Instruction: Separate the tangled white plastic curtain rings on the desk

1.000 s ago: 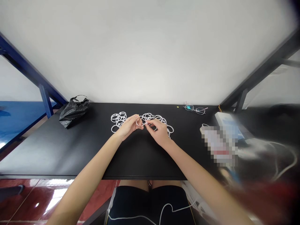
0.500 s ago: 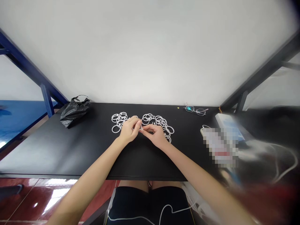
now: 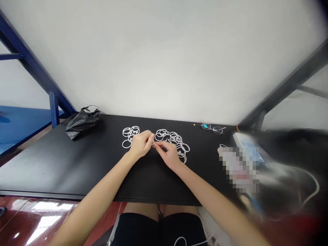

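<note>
My left hand [image 3: 140, 145] and my right hand [image 3: 168, 153] meet over the black table, fingertips pinched together on a small white ring [image 3: 153, 143]. Fingers cover most of that ring, so its full shape is hidden. Beside my left hand lies a group of white rings [image 3: 130, 132] with small eyelets, like curtain rings, partly behind the hand. A larger heap of the same white rings [image 3: 176, 138] spreads behind and to the right of my right hand, some of them overlapping.
A crumpled black plastic bag [image 3: 83, 123] rests at the table's back left. Eyeglasses [image 3: 212, 128] lie near the wall. On the right are a blurred-out phone-like object [image 3: 235, 167], a white and blue box [image 3: 247, 148] and a white cable [image 3: 316, 186]. Blue metal bars [image 3: 53, 109] stand left.
The view has shifted slightly. Both hands stay together on the white ring, with the fingers slightly repositioned and less of the ring showing. The ring groups look unmoved.
</note>
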A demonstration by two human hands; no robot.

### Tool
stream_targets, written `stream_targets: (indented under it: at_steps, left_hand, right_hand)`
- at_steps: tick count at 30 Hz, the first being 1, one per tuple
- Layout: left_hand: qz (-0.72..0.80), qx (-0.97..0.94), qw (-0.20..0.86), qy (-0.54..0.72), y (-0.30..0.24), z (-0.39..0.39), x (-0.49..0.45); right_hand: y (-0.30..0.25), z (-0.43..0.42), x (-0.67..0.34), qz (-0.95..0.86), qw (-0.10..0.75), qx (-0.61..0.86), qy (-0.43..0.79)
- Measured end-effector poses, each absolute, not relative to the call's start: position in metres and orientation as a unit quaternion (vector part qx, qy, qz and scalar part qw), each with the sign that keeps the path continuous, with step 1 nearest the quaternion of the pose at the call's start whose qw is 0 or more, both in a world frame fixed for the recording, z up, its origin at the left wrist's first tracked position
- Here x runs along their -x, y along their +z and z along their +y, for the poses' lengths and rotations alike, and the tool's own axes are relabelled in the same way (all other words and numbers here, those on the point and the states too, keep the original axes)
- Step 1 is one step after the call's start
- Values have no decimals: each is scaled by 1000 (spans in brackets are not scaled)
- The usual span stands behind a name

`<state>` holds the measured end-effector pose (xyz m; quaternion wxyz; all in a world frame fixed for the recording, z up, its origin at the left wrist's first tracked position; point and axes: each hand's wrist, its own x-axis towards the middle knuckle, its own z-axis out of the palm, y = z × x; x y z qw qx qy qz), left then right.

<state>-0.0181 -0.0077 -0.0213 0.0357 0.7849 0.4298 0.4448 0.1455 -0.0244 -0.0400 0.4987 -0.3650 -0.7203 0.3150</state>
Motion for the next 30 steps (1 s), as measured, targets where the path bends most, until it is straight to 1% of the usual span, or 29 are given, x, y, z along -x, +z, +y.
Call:
stream_targets:
  at_steps: [7,11,13,16,18,23,25,27,30]
  left_hand:
    - [559,-732,-69,384,-23,13,44]
    - [611,-715,-67,334,-31,23,56]
    - [620,-720,-63,304,-36,25,58]
    - [634,-724,-59,267,-43,27,58]
    - [642,-718,-55,262,-44,26,57]
    - [618,-723,-68,302,-46,25,56]
    - [607,-727,-69,314,-48,26,56]
    - [604,-724,-61,328,-50,27,56]
    - [591,-721,-37,359,-50,28,53]
  right_hand:
    - [-34,-15,-158,-694,539,416,236]
    - [-31,-10,-165,-692,552,419,200]
    - [-32,-7,-167,-701,544,422,186]
    - [-37,-3,-169,-728,511,433,151]
    - [-39,-3,-171,-760,473,428,121]
    - [-40,-8,-171,-868,304,384,75]
    - [-40,-10,-170,-882,263,384,78]
    - [-41,-10,-169,-880,260,387,86]
    - [-43,-7,-169,-871,287,387,98]
